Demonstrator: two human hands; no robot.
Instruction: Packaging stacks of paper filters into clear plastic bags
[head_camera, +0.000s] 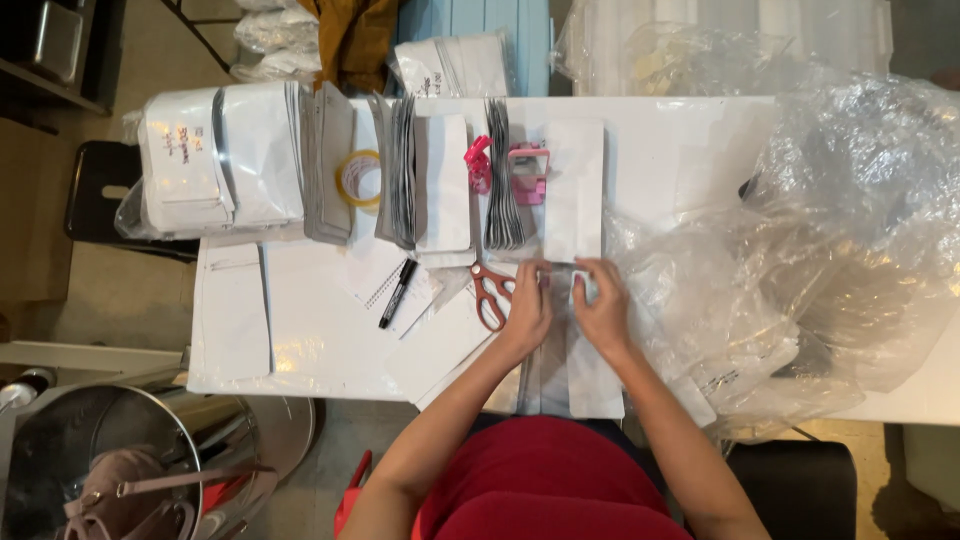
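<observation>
Left hand (527, 305) and right hand (603, 308) pinch clear plastic bag (560, 272) over white envelope (573, 190), table's near edge. Risk: slippery film slides askew; scissors (492, 292) touching left hand could snag.

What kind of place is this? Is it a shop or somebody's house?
Probably a small packing station. A white table holds stacks of white mailer bags, a tape roll, scissors and heaps of clear plastic, and both hands press a flat white package.

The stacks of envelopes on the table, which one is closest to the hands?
The upright row of grey envelopes beside the pink tape dispenser; it stands just above the left hand, the others sit farther left.
</observation>
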